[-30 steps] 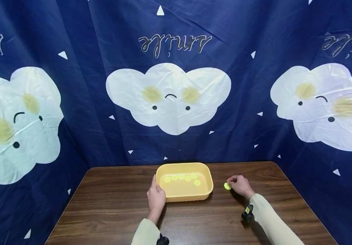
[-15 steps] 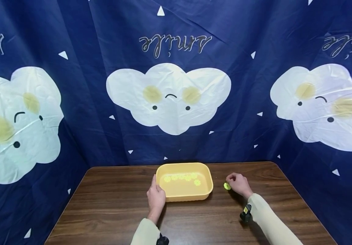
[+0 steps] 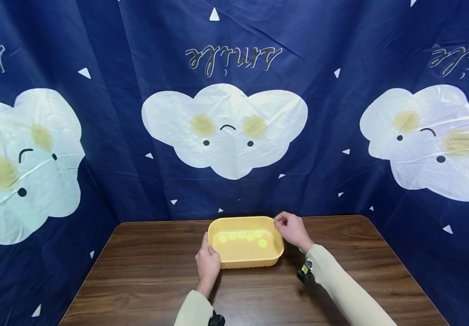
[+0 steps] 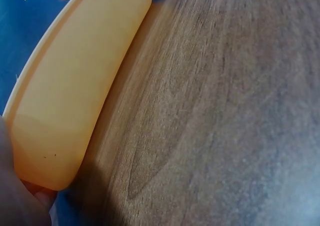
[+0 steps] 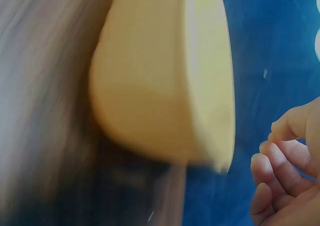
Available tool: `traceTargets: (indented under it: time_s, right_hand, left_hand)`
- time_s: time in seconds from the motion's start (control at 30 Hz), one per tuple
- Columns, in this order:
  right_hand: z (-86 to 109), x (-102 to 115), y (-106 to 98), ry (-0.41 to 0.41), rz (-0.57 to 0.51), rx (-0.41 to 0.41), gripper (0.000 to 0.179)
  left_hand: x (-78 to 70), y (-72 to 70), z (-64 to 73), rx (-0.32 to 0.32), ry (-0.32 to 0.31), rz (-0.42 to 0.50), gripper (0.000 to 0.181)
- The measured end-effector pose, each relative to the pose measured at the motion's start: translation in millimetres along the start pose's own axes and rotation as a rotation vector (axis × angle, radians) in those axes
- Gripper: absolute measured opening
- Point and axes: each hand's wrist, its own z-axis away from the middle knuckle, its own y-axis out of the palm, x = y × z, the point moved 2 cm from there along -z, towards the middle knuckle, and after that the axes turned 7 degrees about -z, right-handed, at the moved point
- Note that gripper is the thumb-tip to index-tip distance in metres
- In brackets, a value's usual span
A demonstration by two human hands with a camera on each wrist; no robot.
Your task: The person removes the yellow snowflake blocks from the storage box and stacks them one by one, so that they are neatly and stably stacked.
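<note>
Yellow plastic basin (image 3: pixel 247 263) sits upright on the far part of the counter (image 3: pixel 148 271), near its back edge, open side up, so the inside can be reached from above. Flower-shaped yellow pieces (image 3: pixel 263 243) lie on its floor, most in a loose row toward the back wall, one a bit nearer on the right; they look loosely dropped rather than set out with care.

Left hand (image 3: pixel 208 263) is clamped on the basin's left side, thumb by the front corner, fingers along the outer wall; probably there to stop it sliding, and it leaves the opening uncovered.

Right hand (image 3: pixel 293 230) is up at the basin's back right corner, fingers curled, thumb and index tips about together. Nothing shows between them; can't tell if a small piece is pinched. Right wrist view shows a gap between hand and rim.

Yellow-green bit (image 3: pixel 301 249) peeks out by the right wrist, outside the basin, mostly hidden; maybe another flower, within easy reach of that hand.

Blue cloud-print curtain (image 3: pixel 112 45) hangs behind, likely as a plain-enough backdrop.
</note>
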Motion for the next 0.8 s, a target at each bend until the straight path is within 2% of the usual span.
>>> traceTargets:
  time_s: [0.13, 0.23, 0.33, 0.5, 0.63, 0.8]
  right_hand:
    - [-9.5, 23.0, 22.5, -0.052, -0.023, 0.051, 0.005]
    - [-13.8, 28.6, 38.9, -0.033, -0.031, 0.105, 0.007]
    - [-16.0, 27.0, 54.5, 0.007, -0.030, 0.168, 0.010]
    - [-16.7, 20.0, 75.4, -0.010, 0.016, 0.228, 0.017]
    - [-14.1, 17.0, 86.5, -0.033, 0.074, 0.247, 0.020]
    - [-12.1, 13.1, 96.7, -0.014, 0.116, 0.241, 0.023]
  left_hand:
    - [0.0, -0.2, -0.9, -0.011, 0.008, -0.004, 0.051]
    - [0.5, -0.1, -0.8, -0.008, 0.007, -0.008, 0.051]
    - [0.8, -0.1, -0.9, -0.005, 0.006, -0.012, 0.051]
    - [0.5, 0.4, -1.6, -0.020, 0.017, -0.008, 0.050]
    - [1.2, 1.1, -0.4, -0.041, 0.028, -0.006, 0.050]
    - [2.8, 1.0, 0.8, -0.060, 0.044, -0.015, 0.049]
